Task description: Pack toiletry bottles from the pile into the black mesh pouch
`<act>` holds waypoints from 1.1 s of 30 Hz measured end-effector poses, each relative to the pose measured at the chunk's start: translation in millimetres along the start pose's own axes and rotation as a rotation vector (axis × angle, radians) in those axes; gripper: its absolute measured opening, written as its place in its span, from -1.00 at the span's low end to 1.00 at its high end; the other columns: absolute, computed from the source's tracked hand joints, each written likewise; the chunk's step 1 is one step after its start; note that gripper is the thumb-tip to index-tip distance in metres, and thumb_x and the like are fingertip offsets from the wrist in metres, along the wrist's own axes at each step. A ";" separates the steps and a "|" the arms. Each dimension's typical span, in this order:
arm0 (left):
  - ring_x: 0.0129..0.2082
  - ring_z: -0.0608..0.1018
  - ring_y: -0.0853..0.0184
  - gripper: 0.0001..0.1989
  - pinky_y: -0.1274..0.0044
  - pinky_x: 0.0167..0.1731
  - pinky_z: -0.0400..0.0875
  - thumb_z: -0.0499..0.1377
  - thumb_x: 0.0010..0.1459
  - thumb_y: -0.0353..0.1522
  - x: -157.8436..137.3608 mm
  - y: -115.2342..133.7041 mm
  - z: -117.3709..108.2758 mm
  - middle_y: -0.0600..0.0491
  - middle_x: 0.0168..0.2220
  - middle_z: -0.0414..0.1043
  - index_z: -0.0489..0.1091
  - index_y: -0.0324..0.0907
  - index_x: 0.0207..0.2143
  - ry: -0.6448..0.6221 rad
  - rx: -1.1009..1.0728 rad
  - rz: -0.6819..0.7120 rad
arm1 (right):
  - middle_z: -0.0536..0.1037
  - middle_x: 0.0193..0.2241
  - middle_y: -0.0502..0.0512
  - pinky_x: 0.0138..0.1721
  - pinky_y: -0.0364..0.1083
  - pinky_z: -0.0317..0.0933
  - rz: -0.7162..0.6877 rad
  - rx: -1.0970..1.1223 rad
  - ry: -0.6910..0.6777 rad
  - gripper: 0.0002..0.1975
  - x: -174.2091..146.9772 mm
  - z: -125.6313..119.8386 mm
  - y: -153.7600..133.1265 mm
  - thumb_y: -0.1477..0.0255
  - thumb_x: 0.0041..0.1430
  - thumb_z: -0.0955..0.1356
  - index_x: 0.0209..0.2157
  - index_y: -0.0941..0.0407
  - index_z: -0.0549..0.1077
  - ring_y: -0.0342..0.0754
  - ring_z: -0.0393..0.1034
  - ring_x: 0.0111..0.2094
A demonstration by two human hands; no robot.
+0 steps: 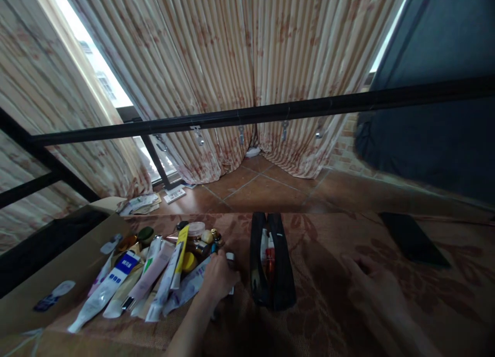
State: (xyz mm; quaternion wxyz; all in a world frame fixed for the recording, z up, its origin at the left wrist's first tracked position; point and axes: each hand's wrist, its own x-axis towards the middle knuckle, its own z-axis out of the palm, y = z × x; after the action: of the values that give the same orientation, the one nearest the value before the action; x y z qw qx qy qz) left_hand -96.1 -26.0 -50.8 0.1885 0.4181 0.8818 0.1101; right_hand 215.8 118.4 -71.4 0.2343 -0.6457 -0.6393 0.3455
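My left hand [219,275] is closed at the right edge of a heap of toiletries, fingers pointing down. What it grips is mostly hidden under the palm; a small white end [230,256] shows beside the knuckles. In the heap lie a white and blue tube [112,282], a pink tube [150,274], a yellow and white tube [179,256] and several jars and small bottles. To the right of that hand, a black zip pouch [284,269] stands unzipped, with a red and white tube [269,254] inside. My right hand [375,285], dim and slightly blurred, hovers over the cloth with fingers loosely apart, holding nothing visible.
An open cardboard box [88,254] stands at the left. The patterned brown cloth [325,238] covers the surface, with a dark flat rectangular thing [413,238] at the right. Beyond run a black metal rail [232,118], long curtains [193,52] and a tiled floor [263,187].
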 end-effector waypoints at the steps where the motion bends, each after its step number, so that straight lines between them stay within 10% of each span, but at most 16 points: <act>1: -0.07 0.51 0.12 -0.57 0.48 -0.18 0.30 0.19 -0.08 -0.46 1.4 -1.6 0.1 -0.16 -0.17 0.51 0.31 -0.27 -0.08 0.017 -0.033 -0.002 | 0.52 -0.64 0.00 -0.48 -0.06 0.19 0.004 0.002 0.003 -0.54 -0.3 1.0 -2.5 -0.05 0.02 0.25 -0.49 0.07 0.46 0.03 0.44 -0.55; 12: -0.48 0.44 0.39 -0.74 0.59 -0.46 0.32 0.21 0.02 -0.32 6.9 -8.7 -0.9 0.17 -0.47 0.35 0.28 -0.15 -0.22 0.160 -0.945 0.124 | 0.46 -0.71 -0.01 -0.55 -0.10 0.14 -0.024 0.059 0.003 -0.57 -18.7 16.7 -42.8 -0.02 0.04 0.28 -0.48 0.07 0.46 0.00 0.38 -0.59; 23: -0.61 0.33 0.50 -0.66 0.65 -0.58 0.24 0.29 -0.01 -0.14 -11.3 8.0 -23.1 0.20 -0.58 0.31 0.37 -0.21 -0.34 0.136 -1.323 0.142 | 0.25 -0.67 -0.11 -0.65 -0.21 -0.01 -0.056 0.549 0.053 -0.60 -52.6 36.1 -87.3 0.03 0.00 0.40 -0.51 0.09 0.39 -0.21 0.10 -0.64; 33: -0.69 0.38 0.51 -0.57 0.63 -0.65 0.27 0.41 -0.15 -0.20 -16.6 20.5 -23.3 0.10 -0.48 0.50 0.44 -0.24 -0.27 0.045 -1.786 0.031 | 0.39 -0.59 -0.05 -0.56 -0.23 0.17 -0.158 0.636 -0.082 -0.67 -67.5 48.4 -90.9 0.11 -0.08 0.45 -0.53 0.08 0.41 -0.16 0.27 -0.55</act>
State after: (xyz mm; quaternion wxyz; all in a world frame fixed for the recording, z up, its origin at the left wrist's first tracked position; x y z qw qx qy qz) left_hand -82.1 -27.0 -18.5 0.4248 0.1250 0.4649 0.7667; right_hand 123.2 51.6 -25.3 0.4241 -0.4744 -0.5564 0.5344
